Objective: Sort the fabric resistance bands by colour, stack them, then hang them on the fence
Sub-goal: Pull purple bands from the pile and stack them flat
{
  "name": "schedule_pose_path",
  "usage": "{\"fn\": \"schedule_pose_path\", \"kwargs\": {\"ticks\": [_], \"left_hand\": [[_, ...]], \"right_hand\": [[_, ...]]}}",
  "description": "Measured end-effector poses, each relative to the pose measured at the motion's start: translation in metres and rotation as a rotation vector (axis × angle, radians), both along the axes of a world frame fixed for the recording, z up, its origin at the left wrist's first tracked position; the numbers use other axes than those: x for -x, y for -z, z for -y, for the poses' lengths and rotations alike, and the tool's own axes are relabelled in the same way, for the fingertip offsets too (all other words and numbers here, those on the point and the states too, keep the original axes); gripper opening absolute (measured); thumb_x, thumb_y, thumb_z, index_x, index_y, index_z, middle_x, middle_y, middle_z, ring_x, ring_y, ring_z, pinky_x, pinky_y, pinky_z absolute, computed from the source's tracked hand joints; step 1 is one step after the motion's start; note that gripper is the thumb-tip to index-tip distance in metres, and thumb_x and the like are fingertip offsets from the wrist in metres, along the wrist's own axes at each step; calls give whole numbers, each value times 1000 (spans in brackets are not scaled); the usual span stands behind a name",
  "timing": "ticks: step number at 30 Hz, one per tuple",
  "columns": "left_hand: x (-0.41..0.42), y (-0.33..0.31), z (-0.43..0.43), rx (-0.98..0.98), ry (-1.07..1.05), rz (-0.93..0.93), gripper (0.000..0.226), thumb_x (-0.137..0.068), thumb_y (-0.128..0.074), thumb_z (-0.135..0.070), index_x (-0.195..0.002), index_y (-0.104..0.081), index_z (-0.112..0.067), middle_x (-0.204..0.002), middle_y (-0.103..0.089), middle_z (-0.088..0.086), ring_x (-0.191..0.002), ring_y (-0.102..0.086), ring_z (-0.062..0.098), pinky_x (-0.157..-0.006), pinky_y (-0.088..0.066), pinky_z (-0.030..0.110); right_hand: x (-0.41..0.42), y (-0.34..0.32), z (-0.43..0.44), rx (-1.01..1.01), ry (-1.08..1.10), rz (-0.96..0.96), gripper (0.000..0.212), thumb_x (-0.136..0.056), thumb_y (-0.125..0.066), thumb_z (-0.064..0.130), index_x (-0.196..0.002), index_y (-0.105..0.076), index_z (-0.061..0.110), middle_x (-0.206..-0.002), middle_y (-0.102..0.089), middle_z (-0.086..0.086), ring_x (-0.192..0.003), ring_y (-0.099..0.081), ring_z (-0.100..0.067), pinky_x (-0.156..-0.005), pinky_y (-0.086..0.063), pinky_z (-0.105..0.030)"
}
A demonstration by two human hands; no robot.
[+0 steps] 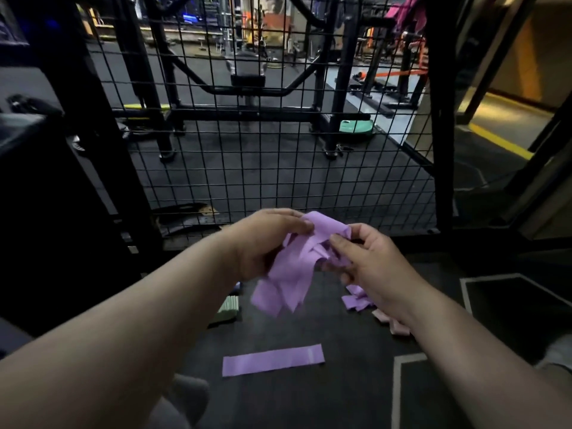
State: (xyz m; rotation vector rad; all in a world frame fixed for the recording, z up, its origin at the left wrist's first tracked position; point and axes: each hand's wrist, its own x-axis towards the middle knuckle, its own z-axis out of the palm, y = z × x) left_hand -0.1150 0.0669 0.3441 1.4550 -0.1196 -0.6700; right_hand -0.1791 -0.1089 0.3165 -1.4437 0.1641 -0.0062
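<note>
While the left hand and right hand pinch the purple bands, a loose one may slip to the floor.

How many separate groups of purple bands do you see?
3. A bunch gripped by left hand and right hand; a pile on the floor below the right hand, partly hidden; one flat band nearer the person. Others may be hidden.

Both bare forearms stretch forward, hands close together — the left hand pinches the bunch of purple bands from above, the right hand curls its fingers round the bunch's other side.
</note>
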Motion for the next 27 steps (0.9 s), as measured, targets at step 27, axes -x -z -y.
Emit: {"fn": "schedule_pose_path", "kwargs": {"ticks": [27], "left_hand": [[-17, 40, 34, -59, -227, -224, 43, -84, -44, -6, -122, -59, 5, -100, -65, 16, -60, -67, 20, -53, -50, 23]], "right_hand": [[-20, 91, 101, 235, 566, -498, 16, -99, -52, 30, -101, -66, 22, -102, -69, -24, -90, -70, -39, -79, -56, -60]]}}
